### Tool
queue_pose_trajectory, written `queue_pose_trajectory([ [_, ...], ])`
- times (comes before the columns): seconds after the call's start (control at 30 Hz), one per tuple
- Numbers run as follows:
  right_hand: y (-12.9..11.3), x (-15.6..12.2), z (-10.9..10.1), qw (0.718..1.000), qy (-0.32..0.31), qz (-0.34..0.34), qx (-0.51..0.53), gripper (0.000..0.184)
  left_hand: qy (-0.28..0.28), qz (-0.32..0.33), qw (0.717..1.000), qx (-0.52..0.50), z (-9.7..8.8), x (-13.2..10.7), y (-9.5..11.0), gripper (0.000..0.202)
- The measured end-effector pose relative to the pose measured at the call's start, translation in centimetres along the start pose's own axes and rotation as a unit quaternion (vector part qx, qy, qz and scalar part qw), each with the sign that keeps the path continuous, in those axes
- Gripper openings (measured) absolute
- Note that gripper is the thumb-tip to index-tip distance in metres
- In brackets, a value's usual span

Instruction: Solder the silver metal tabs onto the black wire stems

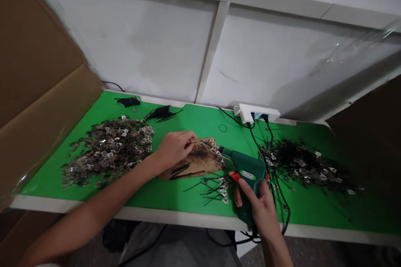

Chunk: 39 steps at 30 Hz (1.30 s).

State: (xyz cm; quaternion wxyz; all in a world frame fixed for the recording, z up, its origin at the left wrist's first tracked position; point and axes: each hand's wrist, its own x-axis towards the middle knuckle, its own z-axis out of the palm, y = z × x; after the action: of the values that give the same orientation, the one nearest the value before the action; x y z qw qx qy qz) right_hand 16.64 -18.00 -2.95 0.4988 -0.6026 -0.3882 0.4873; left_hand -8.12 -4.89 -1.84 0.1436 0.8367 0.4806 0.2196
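Observation:
My right hand is wrapped around the handle of a green soldering gun with a red trigger. Its thin metal tip points left, over a brown scorched board. Above the board's left part, my left hand is closed in a pinch on a thin dark wire, whose far end is close to the gun's tip. Small metal pieces line the board's right edge. Black wires lie on its front part. Several wires with metal pieces on their ends rest just in front of the board.
A large heap of small metal pieces covers the left of the green tabletop. Bundles of black wires lie behind it. At right is a dark pile of wired pieces. A white power strip with cables stands against the back wall.

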Motion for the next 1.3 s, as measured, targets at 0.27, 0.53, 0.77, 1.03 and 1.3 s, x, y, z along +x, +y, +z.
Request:
queue_pose_trajectory([
  [0.27, -0.1, 0.0, -0.1, 1.000, -0.019, 0.008, -0.018, 0.038, 0.024, 0.006, 1.000, -0.019, 1.1, -0.2, 0.1, 0.008],
  [0.53, 0.0, 0.1, 0.0, 0.999, -0.017, 0.018, -0.031, 0.042, 0.006, -0.018, 1.000, 0.006, 1.4, -0.4, 0.4, 0.010],
  [0.77, -0.2, 0.0, 0.3, 1.000, -0.002, 0.017, -0.024, 0.041, 0.001, -0.021, 0.999, 0.034, 1.5, -0.4, 0.6, 0.007],
  [1.03, 0.0, 0.1, 0.2, 1.000, 0.002, 0.015, -0.024, 0.043, -0.002, -0.033, 0.998, 0.058, 1.5, -0.2, 0.7, 0.005],
  [1.3, -0.4, -0.1, 0.4, 1.000, 0.009, 0.021, -0.017, 0.040, 0.013, -0.011, 0.999, 0.035, 1.6, -0.3, 0.4, 0.005],
])
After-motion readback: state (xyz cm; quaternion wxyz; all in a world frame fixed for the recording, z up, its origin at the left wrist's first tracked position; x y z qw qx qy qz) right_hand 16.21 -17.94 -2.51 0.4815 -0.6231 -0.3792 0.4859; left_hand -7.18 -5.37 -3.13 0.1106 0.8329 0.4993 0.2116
